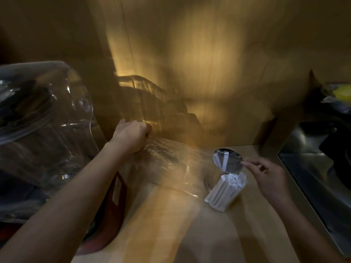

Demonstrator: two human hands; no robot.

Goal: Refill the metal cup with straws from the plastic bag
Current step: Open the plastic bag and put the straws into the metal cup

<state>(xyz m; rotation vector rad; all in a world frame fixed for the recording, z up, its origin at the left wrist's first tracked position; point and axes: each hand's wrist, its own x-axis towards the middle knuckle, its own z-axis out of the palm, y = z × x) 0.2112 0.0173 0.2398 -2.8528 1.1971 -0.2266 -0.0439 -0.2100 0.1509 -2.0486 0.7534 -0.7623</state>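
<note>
Grip: left hand (131, 134) fisted on the plastic bag (167, 158); right hand (266, 175) pinches something thin, too blurred to name, at the metal cup (228, 159).
Straws: a wrapped white bundle (226, 192) leans just below the cup; a few already stand inside.
Risk: tugging the bag could sweep the bundle or tip the cup.
Room: wall close behind, steel sink (322, 168) right, clear dome lid (43, 114) left; open tabletop (171, 224) toward the person.
</note>
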